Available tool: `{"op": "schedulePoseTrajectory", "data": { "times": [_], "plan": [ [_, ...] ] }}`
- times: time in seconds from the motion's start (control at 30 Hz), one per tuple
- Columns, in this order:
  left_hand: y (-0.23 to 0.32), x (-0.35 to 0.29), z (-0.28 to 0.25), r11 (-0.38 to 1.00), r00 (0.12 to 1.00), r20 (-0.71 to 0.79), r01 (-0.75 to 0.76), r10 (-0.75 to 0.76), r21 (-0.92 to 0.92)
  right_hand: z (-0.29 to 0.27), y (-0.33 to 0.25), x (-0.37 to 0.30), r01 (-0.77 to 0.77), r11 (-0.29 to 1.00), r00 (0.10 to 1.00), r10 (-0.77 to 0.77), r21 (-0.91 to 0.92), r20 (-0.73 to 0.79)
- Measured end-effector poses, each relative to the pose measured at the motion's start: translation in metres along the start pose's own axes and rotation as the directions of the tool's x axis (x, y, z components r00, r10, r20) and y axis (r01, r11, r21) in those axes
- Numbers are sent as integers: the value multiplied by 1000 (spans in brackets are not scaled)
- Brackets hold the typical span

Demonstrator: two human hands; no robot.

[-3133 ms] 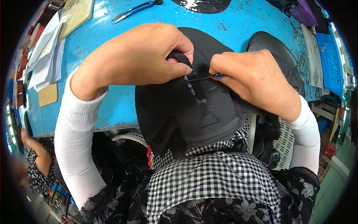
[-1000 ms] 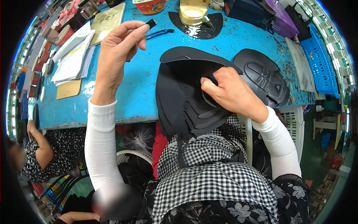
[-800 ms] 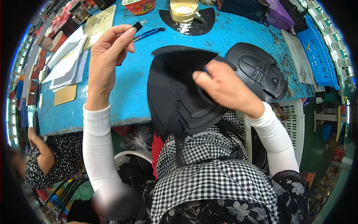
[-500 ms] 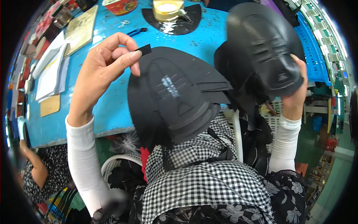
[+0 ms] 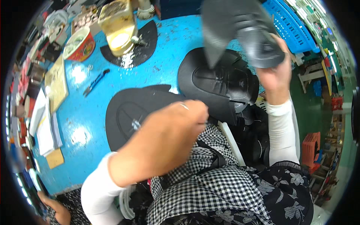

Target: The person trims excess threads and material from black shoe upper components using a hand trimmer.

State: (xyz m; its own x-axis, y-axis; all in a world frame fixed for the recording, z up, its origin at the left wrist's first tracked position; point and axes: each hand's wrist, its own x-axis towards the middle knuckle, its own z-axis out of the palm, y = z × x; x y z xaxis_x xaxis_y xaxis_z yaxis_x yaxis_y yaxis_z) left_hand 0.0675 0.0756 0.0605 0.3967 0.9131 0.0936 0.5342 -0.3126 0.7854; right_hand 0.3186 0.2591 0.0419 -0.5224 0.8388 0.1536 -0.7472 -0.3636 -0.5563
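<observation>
My right hand (image 5: 276,80) grips a black moulded leather-like panel (image 5: 258,48), raised above the table's far right and blurred by motion. Beneath it, a similar black panel (image 5: 210,80) with a stitched-looking curved outline lies at the table edge. A matte black panel (image 5: 129,105) with a raised oval and a white mark rests to its left, partly covered by my left arm. My left hand (image 5: 168,131) passes over that panel, fingers curled closed in front of my checked apron (image 5: 213,185). Whatever its fingertips hold is hidden and smeared.
On the blue table (image 5: 78,157) lie a small cutter (image 5: 96,82), papers (image 5: 45,129) and a board (image 5: 56,84). A yellowish glue container (image 5: 118,32) stands on a black piece beside a red bowl (image 5: 79,47). Far right is a blue basket (image 5: 290,28). Another person's arm (image 5: 56,208) shows lower left.
My left hand, earlier pinching a small black strip, has swung right and down toward my apron. My right hand has lifted its panel farther away. The view has shifted, uncovering another black panel.
</observation>
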Motion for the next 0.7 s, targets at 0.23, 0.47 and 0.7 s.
{"op": "schedulePoseTrajectory", "data": {
  "times": [0.23,0.47,0.7],
  "plan": [
    [-27,54,68,842,981,-30,-150,193,518,-73,69,9,5,985,994,14,171,-107],
    [-26,65,66,883,975,78,-221,208,415,-57,85,1,224,974,902,-204,9,-380],
    [-4,55,41,926,843,404,-376,355,-30,-53,84,-2,252,966,910,-216,59,-355]
  ]
}}
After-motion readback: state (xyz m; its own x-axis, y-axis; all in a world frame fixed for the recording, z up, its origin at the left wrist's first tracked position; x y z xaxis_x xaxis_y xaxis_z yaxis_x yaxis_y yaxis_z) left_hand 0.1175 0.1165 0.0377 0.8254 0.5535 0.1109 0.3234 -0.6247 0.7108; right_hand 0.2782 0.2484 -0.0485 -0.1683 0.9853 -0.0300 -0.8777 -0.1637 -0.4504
